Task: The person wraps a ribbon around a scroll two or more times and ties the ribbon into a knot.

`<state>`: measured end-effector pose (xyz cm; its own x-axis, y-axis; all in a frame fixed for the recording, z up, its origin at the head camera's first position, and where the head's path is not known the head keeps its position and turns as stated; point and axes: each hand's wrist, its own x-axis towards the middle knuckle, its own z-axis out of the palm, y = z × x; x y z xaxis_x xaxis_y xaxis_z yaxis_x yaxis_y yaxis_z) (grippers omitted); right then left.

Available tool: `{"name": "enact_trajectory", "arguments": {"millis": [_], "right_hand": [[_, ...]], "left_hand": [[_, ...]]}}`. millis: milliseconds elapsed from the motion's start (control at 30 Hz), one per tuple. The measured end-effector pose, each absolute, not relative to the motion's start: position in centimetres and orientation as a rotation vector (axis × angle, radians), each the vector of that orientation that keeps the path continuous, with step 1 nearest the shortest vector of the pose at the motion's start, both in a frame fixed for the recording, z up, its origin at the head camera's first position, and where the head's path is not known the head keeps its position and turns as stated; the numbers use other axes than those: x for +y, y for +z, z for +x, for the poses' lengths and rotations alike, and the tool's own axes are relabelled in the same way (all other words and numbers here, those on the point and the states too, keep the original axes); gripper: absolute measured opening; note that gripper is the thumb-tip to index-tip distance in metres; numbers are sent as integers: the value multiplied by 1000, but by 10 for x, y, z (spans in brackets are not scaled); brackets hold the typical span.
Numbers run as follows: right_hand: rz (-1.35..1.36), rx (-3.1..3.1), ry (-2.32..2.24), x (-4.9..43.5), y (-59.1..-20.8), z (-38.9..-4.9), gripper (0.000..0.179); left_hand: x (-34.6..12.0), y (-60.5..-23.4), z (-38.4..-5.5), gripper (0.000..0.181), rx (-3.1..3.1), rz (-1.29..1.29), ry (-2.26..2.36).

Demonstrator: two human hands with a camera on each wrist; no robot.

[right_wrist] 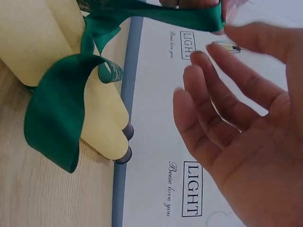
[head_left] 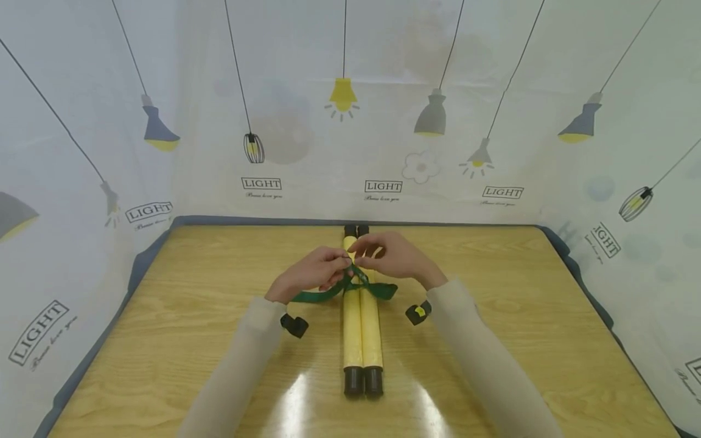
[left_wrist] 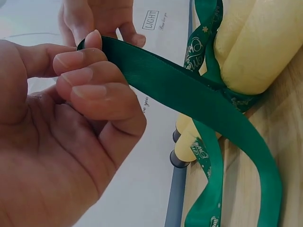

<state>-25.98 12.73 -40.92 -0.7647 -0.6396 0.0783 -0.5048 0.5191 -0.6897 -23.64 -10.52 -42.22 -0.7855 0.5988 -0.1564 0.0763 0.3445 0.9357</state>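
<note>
Two pale yellow tubes [head_left: 362,328] with dark end caps [head_left: 353,382] lie side by side on the wooden table, pointing away from me. A green ribbon [head_left: 386,291] with printed lettering is wrapped around both, its loose ends spread left and right. Above the tubes my left hand [head_left: 314,269] pinches a raised length of the ribbon [left_wrist: 156,78] between thumb and fingers. My right hand [head_left: 400,257] is just across from it, fingers loosely bent and spread apart. Its thumb tip [right_wrist: 233,32] is right at the fold of the raised ribbon [right_wrist: 180,18].
The table [head_left: 219,261] has a blue-grey edging at its back and sides. Behind it hangs a pale sheet [head_left: 306,201] printed with lamps. Dark straps with small blocks [head_left: 296,325] sit at both wrists, beside the light sleeves [head_left: 465,322].
</note>
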Motion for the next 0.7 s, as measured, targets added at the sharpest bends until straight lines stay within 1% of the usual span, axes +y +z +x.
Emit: {"name": "enact_trajectory", "arguments": {"millis": [167, 400, 500, 700], "right_hand": [[-1066, 2568, -1096, 122, -411, -249, 30], [-1192, 2708, -1070, 115, -411, -241, 12], [-1189, 2710, -1105, 113, -411, -240, 6], [-1108, 2683, -1176, 113, -418, -243, 7]], "left_hand": [[-108, -421, -236, 32, 2159, 578, 1443], [-109, -418, -236, 35, 2317, 626, 1334], [-110, -417, -237, 39, 2392, 640, 1258], [-121, -420, -245, 47, 2449, 580, 1232]]}}
